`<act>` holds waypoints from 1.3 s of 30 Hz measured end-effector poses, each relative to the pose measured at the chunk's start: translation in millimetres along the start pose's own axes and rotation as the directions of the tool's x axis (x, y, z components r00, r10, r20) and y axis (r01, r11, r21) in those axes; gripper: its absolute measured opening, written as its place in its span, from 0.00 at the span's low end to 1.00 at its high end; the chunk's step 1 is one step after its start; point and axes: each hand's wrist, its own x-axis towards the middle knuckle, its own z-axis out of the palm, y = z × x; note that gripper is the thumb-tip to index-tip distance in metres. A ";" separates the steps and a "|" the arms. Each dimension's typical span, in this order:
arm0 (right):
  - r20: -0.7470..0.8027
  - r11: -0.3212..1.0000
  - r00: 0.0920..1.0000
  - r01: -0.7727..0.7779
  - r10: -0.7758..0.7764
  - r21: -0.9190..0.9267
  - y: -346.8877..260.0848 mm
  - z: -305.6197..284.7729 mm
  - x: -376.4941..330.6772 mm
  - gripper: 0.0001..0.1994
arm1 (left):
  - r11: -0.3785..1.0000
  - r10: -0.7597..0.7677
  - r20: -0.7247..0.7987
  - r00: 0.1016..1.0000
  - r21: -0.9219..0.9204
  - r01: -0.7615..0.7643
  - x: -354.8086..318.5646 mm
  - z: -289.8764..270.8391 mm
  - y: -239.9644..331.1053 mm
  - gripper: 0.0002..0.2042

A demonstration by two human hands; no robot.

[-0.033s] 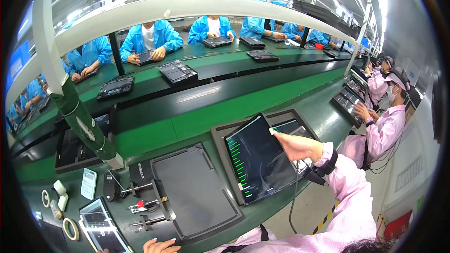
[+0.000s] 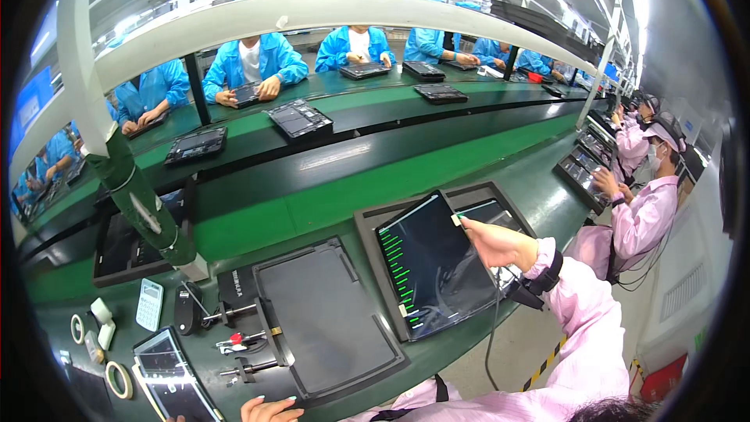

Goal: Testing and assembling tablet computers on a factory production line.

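My right hand [image 2: 504, 247] pinches the upper right edge of a dark tablet screen panel [image 2: 430, 266] between thumb and fingers, by a small pale tab. Green bars run down the panel's left side. It lies tilted over a dark foam tray [image 2: 367, 227], where a second tablet panel [image 2: 483, 215] shows partly behind my hand. My left hand [image 2: 269, 409] is at the lower edge, just below a flat grey test fixture [image 2: 328, 320] with metal clamps [image 2: 250, 344]. Its fingers look loosely spread with nothing in them; the rest of the hand is cut off.
On the left are a lit tablet [image 2: 176, 379], a calculator [image 2: 149, 305] and tape rolls [image 2: 119, 380]. A green post [image 2: 141, 203] rises beside another tray [image 2: 105, 266]. Beyond runs a conveyor with tablet units [image 2: 299, 119]. Co-workers sit opposite and at right [image 2: 644, 211].
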 end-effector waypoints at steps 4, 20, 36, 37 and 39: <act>-0.409 0.993 0.912 0.065 -0.021 0.094 43.0 -5.0 29.4 0.32 | 0.997 -0.043 0.035 0.998 -0.063 0.045 -5.1 1.2 3.9 0.06; -0.645 0.625 0.645 0.714 -0.411 0.316 165.4 -75.1 -111.7 0.22 | 0.958 0.094 0.089 0.992 -0.279 -0.066 -15.0 24.5 13.0 0.07; -0.339 0.542 0.805 0.583 -0.487 0.605 140.4 133.3 -62.1 0.19 | 0.672 -0.023 0.195 0.981 -0.723 0.159 2.0 37.1 19.9 0.30; -0.353 0.583 0.807 0.587 -0.473 0.562 139.4 139.1 -55.9 0.19 | 0.653 -0.045 0.191 0.981 -0.737 0.174 2.4 34.1 19.5 0.30; -0.355 0.602 0.799 0.600 -0.486 0.527 138.8 149.4 -43.8 0.19 | 0.552 -0.128 0.221 0.967 -0.794 0.255 0.1 28.6 20.5 0.29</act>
